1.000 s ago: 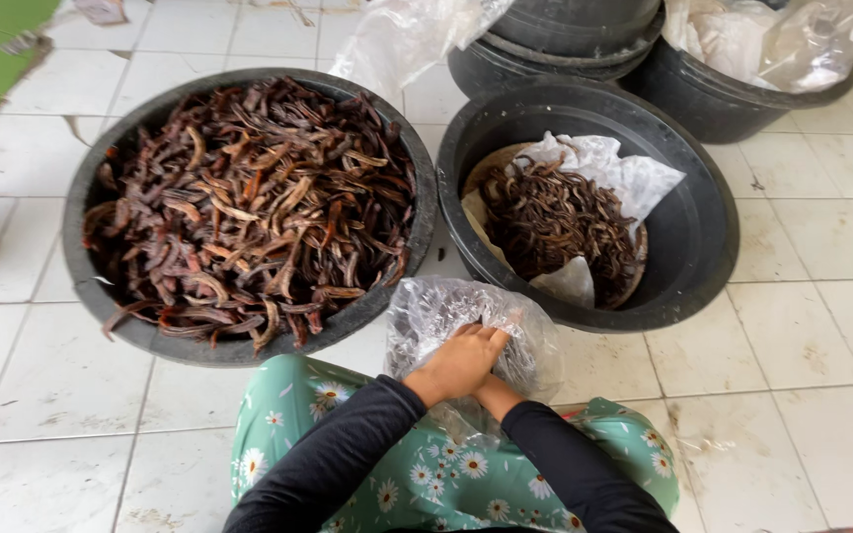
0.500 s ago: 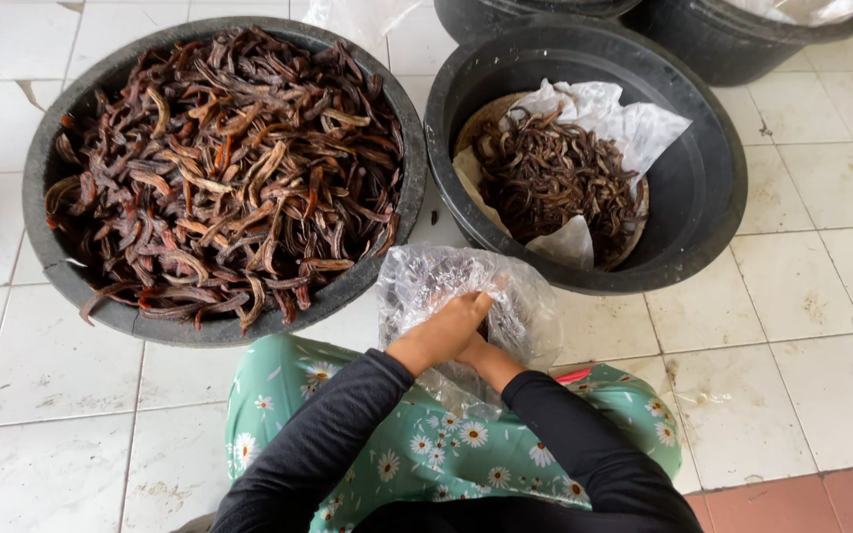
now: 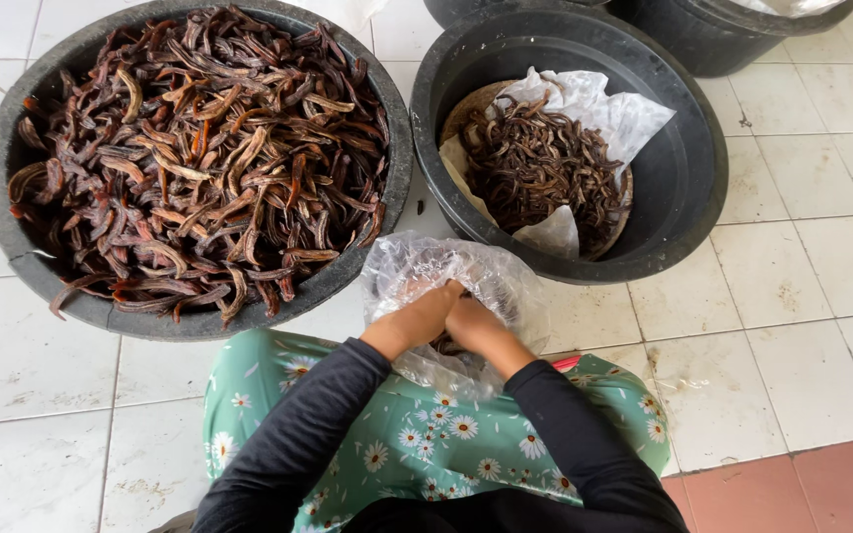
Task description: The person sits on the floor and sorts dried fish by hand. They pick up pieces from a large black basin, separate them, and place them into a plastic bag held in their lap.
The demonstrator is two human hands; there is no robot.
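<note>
Plastic bag clutched by left hand and right hand; tubs beside.

Black sleeves, green daisy-print garment

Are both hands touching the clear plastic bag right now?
Touching. The head view shows the left hand and right hand pressed together into the crumpled clear plastic bag, fingers buried in its folds, with no gap visible.
</note>
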